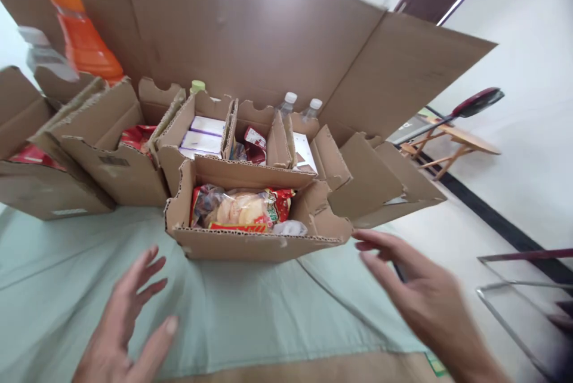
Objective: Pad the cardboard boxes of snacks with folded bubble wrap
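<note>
A low cardboard box (233, 244) stands crosswise at the front of a row of boxes. Inside it lie a clear and red snack bag (242, 209) with pale round pieces and a small whitish plastic packet (290, 228). My left hand (129, 317) hovers over the cloth to the left of this box, fingers spread and holding nothing. Close to the box's right front corner is my right hand (412, 275), its fingers stretched out; whether a fingertip touches the cardboard I cannot tell.
Behind stand several open cardboard boxes (129, 177) with red packets and white cartons (203, 133). An orange bottle (87, 43) and clear bottles (289, 102) rise behind them, before a tall cardboard panel (250, 25). Pale green cloth (250, 317) covers the table. A wooden stool (465, 135) is at right.
</note>
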Tool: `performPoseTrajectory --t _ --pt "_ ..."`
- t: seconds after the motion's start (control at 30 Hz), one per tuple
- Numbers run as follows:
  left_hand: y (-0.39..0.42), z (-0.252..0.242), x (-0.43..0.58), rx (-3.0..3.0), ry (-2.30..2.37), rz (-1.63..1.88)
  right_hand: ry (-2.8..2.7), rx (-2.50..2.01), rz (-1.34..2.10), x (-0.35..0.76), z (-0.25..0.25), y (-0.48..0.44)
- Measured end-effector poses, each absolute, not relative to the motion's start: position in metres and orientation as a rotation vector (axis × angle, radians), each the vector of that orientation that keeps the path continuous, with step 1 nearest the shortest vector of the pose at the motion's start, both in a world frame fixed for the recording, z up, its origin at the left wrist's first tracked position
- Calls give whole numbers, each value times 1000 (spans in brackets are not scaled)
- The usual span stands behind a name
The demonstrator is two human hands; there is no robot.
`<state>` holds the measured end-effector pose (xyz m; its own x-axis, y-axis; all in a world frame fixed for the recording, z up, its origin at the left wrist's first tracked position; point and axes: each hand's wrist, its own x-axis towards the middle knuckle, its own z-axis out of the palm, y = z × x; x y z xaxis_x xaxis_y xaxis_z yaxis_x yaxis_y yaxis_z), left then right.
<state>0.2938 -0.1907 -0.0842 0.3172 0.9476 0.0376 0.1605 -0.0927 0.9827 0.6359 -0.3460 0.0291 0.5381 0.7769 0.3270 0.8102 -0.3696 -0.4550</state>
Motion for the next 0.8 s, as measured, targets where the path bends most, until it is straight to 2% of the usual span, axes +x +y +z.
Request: performPoseTrajectory --t 0.1,0.2,0.33,0.5,0.67,0.8 --pt "-171 -60 325 1519 1008 898 -1297 -2107 180 614 6 -326" --pt "-161 -47 353 1486 895 804 -1270 -2019 291 592 -18 -305" --pt "-189 -51 353 1369 892 818 -1233 -2032 201 571 -37 -335" --pt "-244 -75 286 1286 1031 782 -1282 -2070 19 531 -45 -406" --pt "-221 -66 229 1311 1154 818 -1363 -1879 189 479 -39 -369" --pt "-212 -59 246 1355 1116 905 -1284 -1844 148 480 -36 -350"
